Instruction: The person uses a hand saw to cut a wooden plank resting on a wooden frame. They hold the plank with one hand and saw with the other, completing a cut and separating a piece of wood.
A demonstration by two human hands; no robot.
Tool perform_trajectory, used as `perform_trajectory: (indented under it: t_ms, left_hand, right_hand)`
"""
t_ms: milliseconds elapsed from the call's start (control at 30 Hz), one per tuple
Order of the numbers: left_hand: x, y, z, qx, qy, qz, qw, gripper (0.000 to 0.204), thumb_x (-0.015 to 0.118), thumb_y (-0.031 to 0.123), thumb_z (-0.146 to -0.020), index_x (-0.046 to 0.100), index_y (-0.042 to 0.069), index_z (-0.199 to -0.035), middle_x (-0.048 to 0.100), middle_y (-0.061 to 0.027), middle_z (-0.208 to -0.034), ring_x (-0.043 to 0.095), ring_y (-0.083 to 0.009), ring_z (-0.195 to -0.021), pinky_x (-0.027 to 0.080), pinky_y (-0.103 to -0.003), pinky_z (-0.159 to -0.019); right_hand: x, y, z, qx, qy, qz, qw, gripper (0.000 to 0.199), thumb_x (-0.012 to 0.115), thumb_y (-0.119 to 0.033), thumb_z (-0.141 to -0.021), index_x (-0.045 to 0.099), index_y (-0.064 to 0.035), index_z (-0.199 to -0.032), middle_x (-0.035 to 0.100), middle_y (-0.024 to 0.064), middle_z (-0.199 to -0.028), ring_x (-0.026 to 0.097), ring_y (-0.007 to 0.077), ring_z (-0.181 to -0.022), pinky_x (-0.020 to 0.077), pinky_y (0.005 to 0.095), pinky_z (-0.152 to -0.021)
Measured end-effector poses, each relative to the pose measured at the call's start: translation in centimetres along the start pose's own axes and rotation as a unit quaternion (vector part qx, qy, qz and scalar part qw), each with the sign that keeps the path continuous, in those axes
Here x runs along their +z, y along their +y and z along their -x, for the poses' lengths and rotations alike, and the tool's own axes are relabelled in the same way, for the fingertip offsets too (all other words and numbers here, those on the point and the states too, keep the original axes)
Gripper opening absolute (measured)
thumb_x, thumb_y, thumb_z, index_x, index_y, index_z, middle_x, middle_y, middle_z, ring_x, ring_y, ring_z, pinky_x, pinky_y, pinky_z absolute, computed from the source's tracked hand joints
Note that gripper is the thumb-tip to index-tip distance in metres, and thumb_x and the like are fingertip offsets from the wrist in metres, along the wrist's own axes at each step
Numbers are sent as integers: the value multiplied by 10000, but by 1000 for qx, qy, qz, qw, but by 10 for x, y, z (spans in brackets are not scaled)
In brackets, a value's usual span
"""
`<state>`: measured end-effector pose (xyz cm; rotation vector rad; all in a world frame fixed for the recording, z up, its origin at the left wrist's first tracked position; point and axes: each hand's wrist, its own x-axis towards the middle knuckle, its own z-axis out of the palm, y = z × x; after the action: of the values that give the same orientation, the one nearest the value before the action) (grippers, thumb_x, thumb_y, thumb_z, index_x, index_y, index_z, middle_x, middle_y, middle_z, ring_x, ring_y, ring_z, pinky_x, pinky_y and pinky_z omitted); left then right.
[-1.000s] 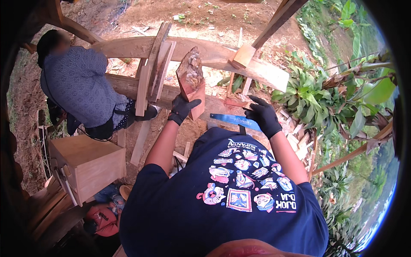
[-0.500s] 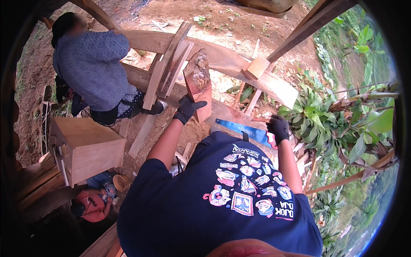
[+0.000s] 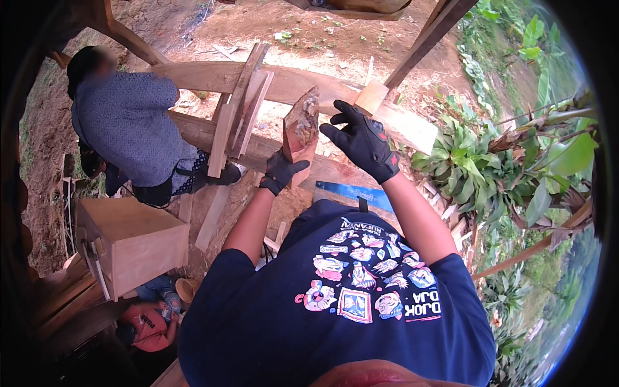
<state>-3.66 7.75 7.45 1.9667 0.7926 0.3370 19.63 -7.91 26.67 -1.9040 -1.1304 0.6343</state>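
In a black glove, my left hand (image 3: 282, 171) is closed round the near end of a reddish wood block (image 3: 300, 143), which stands tilted with rough, bark-like wood on its upper face. My gloved right hand (image 3: 358, 137) reaches up just right of the block, fingers spread and nothing in them. A hand saw (image 3: 353, 193) with a blue blade lies on the plank (image 3: 342, 169) in front of me; my right forearm covers its handle.
Long planks on a bench (image 3: 277, 84) run across ahead, with shorter boards (image 3: 242, 116) stacked crosswise. A person in a patterned grey-blue top (image 3: 129, 122) stands at left, near a wooden cabinet (image 3: 132, 238). Another person in red (image 3: 149, 326) is lower left. Leafy plants (image 3: 458, 148) grow at right.
My right hand has let go of the saw and moved up and left toward the block, fingers opening. The left hand still grips the block. The whole view has shifted slightly.
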Motion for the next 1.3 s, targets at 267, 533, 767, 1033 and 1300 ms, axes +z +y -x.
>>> perform_trajectory:
  t_ms: [267, 533, 767, 1033, 1300]
  left_hand:
    - [13, 19, 11, 44, -1, -51, 998, 819, 870, 479, -832, 602, 57, -1481, 748, -200, -1341, 719, -405, -1227, 569, -501, -1005]
    - [10, 13, 9, 22, -33, -108, 993, 807, 879, 484, -836, 625, 58, -1472, 751, -199, -1346, 725, -391, -1227, 568, -489, -1021]
    - [3, 1, 14, 21, 15, 62, 998, 781, 934, 400, -809, 653, 31, -1437, 773, -177, -1305, 737, -344, -1200, 563, -451, -1029]
    - [1, -5, -8, -10, -9, 47, 999, 797, 946, 449, -775, 684, 35, -1403, 778, -169, -1292, 727, -343, -1218, 559, -449, -1027]
    - [12, 10, -30, -55, -4, -19, 998, 790, 914, 511, -787, 681, 42, -1377, 767, -207, -1294, 710, -396, -1233, 536, -481, -1055]
  right_hand:
    - [21, 9, -18, -31, 4, 114, 993, 729, 721, -614, -974, 679, 14, -1342, 793, 223, -1055, 777, 403, -969, 603, 494, -836]
    - [23, 32, -13, -157, 105, 147, 971, 300, 534, -299, -1126, 700, -49, -1106, 751, 222, -944, 738, 438, -882, 563, 530, -757]
    - [-18, 64, 6, -5, -221, 179, 959, 174, 648, -193, -990, 714, -38, -1035, 755, 120, -874, 767, 320, -791, 601, 451, -706]
    - [-92, 181, 53, 192, 116, -596, 771, 443, 668, -354, -1108, 618, -58, -1434, 778, 172, -1115, 729, 245, -871, 593, 387, -794]
    - [-70, 271, 161, 391, 163, -510, 749, 572, 699, -366, -1066, 562, -64, -1531, 769, 178, -1230, 742, 245, -910, 603, 360, -736]
